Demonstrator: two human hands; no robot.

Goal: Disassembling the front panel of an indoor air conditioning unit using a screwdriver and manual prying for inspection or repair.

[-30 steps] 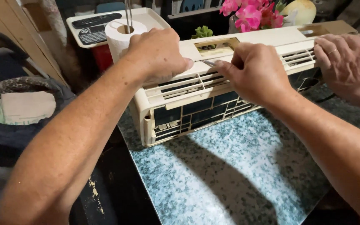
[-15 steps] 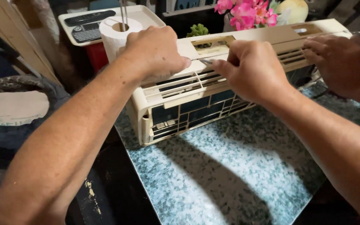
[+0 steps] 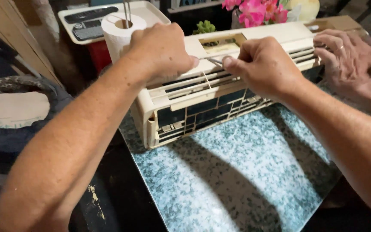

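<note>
We steady a yellowed cream plastic air-conditioner housing (image 3: 220, 81) that lies lengthwise on a speckled green-and-white stone tabletop (image 3: 245, 176), its slatted louvres facing up and towards us. Our left hand (image 3: 162, 51) rests on the top edge of the casing, fingers curled over it and pressing down, closed on nothing else that we can see. Our right hand (image 3: 263, 64) is pinched shut around a thin grey metal tool (image 3: 214, 61), whose tip points towards the seam just beside the left thumb; whether the tip touches the plastic we cannot tell. At the far right end, another person's hand (image 3: 344, 56) lies flat on the same casing. Behind stand a white paper roll (image 3: 117, 32) on an upright spindle, a cream tray holding dark remote controls (image 3: 89, 19) and pink flowers (image 3: 254, 10). In our judgement, working such a seam well calls for a shallow tool angle, firm downward hold from the left hand, and light pressure, since aged plastic clips may snap.
</note>
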